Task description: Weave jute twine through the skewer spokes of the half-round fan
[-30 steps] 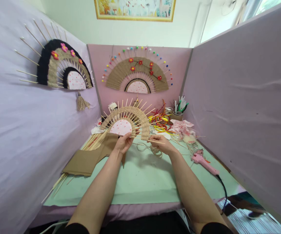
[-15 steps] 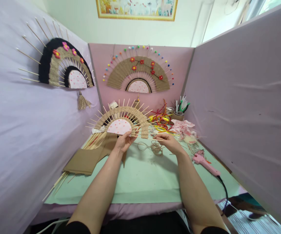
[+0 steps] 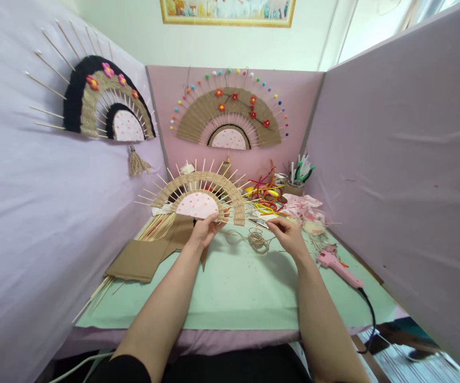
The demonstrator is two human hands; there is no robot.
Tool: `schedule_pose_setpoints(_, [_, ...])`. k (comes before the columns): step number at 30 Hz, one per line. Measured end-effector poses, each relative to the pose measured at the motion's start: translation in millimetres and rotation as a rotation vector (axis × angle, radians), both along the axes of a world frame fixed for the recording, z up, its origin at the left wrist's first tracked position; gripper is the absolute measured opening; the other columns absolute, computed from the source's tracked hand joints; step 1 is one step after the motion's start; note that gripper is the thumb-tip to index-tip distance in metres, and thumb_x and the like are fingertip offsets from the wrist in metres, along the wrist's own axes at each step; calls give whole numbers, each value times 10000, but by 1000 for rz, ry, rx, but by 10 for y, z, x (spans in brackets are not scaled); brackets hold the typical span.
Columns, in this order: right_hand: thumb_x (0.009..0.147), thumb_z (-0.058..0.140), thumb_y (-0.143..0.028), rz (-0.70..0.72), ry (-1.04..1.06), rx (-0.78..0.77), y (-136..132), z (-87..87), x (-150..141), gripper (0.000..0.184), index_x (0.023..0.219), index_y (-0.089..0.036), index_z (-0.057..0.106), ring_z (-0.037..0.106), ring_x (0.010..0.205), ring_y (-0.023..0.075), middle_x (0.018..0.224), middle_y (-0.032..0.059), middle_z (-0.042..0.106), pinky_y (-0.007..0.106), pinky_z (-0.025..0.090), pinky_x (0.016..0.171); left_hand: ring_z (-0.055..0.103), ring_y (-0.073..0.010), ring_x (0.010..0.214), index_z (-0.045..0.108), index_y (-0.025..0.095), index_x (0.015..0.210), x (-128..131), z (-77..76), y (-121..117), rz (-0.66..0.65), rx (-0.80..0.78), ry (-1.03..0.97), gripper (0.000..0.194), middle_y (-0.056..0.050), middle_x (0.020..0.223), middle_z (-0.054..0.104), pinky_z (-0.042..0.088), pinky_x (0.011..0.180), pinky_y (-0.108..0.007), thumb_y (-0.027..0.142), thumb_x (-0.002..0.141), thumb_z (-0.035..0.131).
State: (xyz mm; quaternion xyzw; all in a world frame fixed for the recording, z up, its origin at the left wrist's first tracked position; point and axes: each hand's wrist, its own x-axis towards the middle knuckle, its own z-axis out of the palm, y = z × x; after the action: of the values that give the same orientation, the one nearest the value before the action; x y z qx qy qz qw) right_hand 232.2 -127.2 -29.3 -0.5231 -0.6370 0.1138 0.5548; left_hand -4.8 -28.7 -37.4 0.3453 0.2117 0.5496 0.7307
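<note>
My left hand (image 3: 206, 231) grips the lower edge of a half-round fan (image 3: 198, 206) of thin sticks, near its polka-dot centre. A woven twine band (image 3: 238, 205) arches across the fan's sticks, which stick out beyond it. To the right of the band's lower end, my right hand (image 3: 289, 239) is closed in a pinch. A thin strand of twine appears to run from the fan to its fingertips, though it is hard to make out. Below, between both hands, a loose coil of twine (image 3: 258, 242) lies on the green table cover (image 3: 238, 298).
Brown cardboard (image 3: 134, 260) and a bundle of sticks (image 3: 156, 227) lie at left. A pink glue gun (image 3: 339, 268) with a black cord rests at right. Behind are coloured pipe cleaners (image 3: 268, 194) and a tool cup (image 3: 294, 188). Finished fans (image 3: 190, 119) hang on the partitions.
My right hand has moved right, away from the fan's lower end, still pinched. My left hand keeps its grip on the fan. The view has shifted slightly.
</note>
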Motion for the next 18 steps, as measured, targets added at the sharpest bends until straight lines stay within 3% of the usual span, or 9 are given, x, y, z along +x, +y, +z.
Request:
schedule_pose_setpoints(3, [804, 561, -370, -78, -68, 115, -26, -29, -89, 233, 765, -169, 671, 533, 607, 145, 696, 52, 636, 264, 404, 552, 668, -196, 815, 619, 116, 907, 5, 2, -4, 12, 21, -11, 227, -79, 850, 701, 561, 729, -308, 91, 683, 648])
schedule_pose_setpoints(7, [841, 519, -334, -37, -215, 187, -59, -89, -270, 225, 807, -179, 679, 532, 584, 140, 670, 46, 624, 268, 420, 567, 669, -174, 802, 624, 142, 908, 10, 10, -17, 19, 23, -41, 235, -60, 868, 705, 558, 728, -282, 74, 684, 642])
schedule_pose_setpoints(13, [875, 477, -300, 71, -365, 171, -58, -192, -513, 234, 929, -193, 678, 609, 711, 166, 776, 70, 671, 274, 460, 667, 670, -165, 788, 609, 143, 890, 16, 38, -38, 75, 3, -58, 216, -41, 838, 703, 551, 730, -273, 80, 687, 646])
schedule_pose_setpoints(18, [873, 473, -322, 112, -279, 94, -50, -209, -574, 258, 968, -211, 686, 629, 762, 189, 833, 82, 690, 295, 473, 705, 670, -185, 811, 599, 133, 906, 33, 70, -73, 52, 4, -89, 232, -54, 851, 702, 558, 703, -269, 73, 686, 646])
